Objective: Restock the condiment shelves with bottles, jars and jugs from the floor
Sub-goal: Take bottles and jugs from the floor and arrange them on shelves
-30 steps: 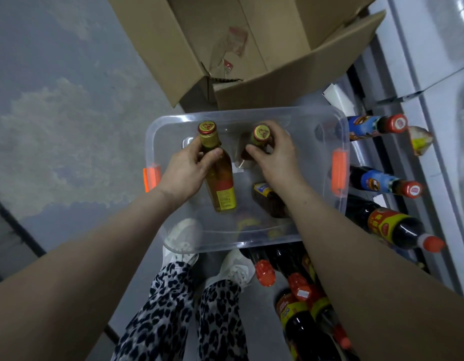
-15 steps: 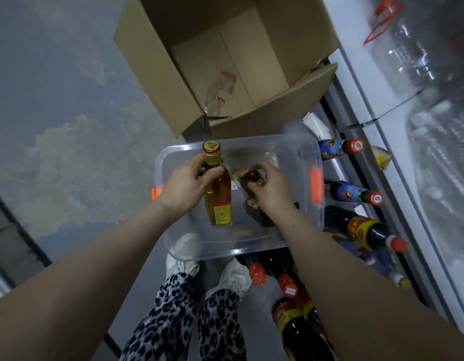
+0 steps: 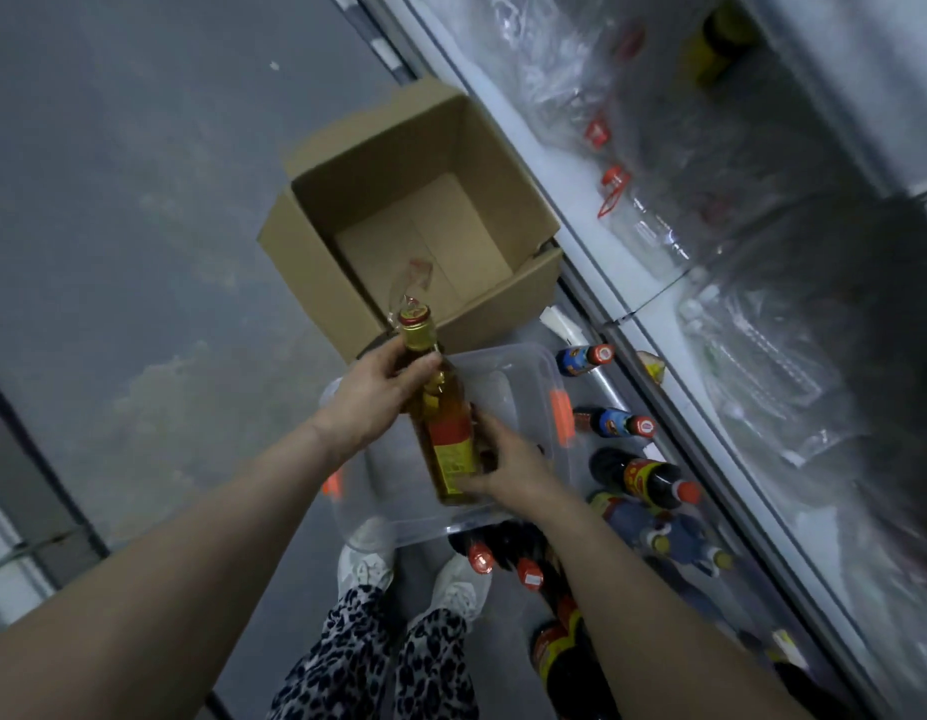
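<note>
An amber oil bottle [image 3: 445, 439] with a gold neck and a red-and-yellow label hangs tilted above the clear plastic bin [image 3: 549, 371]. My left hand [image 3: 378, 402] grips it at the neck and shoulder. My right hand [image 3: 513, 465] is low beside the bottle's base, over the bin. Its fingers curl round a small dark bottle [image 3: 484, 454] that is mostly hidden behind the amber one.
An open, nearly empty cardboard box [image 3: 315, 262] stands beyond the bin. Dark sauce bottles [image 3: 653, 480] with red caps lie on the floor along the shelf base and by my feet [image 3: 365, 558]. The white shelves [image 3: 570, 163] on the right hold clear plastic jugs.
My left hand has lifted the amber bottle up out of the bin. My right hand closed on the dark bottle and rose with it. The view tilted up toward the shelves.
</note>
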